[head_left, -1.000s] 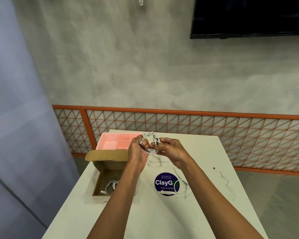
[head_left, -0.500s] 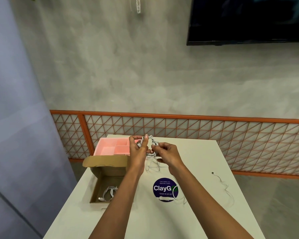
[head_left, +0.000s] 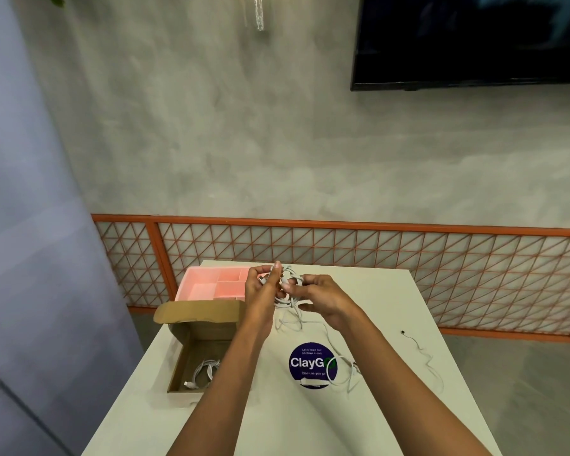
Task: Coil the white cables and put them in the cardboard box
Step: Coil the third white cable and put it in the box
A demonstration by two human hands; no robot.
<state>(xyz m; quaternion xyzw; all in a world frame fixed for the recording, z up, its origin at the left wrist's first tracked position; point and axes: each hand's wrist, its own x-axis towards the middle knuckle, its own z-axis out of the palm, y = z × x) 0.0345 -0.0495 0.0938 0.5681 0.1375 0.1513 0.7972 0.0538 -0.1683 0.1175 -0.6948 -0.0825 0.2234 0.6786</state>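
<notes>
Above the white table point(head_left: 392, 307), left hand point(head_left: 260, 292) and right hand point(head_left: 323, 296) pinch a coiled cable point(head_left: 288, 300).

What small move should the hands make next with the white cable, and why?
Probably wind another loop: the left hand and right hand hold a partly coiled white cable above the table, while its loose tail trails down to the round sticker.

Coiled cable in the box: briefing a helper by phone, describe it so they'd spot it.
On the white table, find the open cardboard box at its left edge, near the pink tray. The coiled white cable lies on its floor. It alone is boxed; the rest are held or loose on the tabletop.
</notes>
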